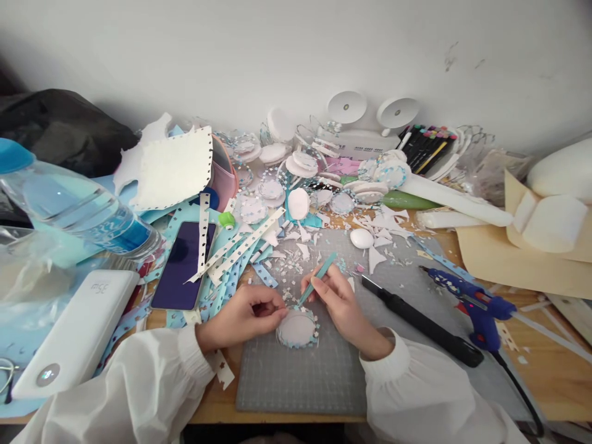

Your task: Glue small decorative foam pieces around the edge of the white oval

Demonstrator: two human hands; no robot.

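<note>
A round whitish disc [297, 328] rimmed with tiny pale blue and white star shapes lies on the grey cutting mat [296, 388]. At its upper left edge, my left hand [247, 316] is closed, thumb and forefinger pinching the rim; exactly what sits between the fingertips is hard to make out. Teal tweezers [325, 266] are gripped in my right hand [337, 302], their tips down at the disc's upper rim. Small white star cutouts [289, 266] are scattered on the mat just beyond both hands.
To the right lie a black-handled cutting tool [420, 317] and a blue glue gun [481, 302] with its cord. Leftward are a phone [178, 277], punched paper strips [231, 259], a white power bank [76, 333] and a water bottle [87, 203]. Decorated discs [271, 188] pile up behind.
</note>
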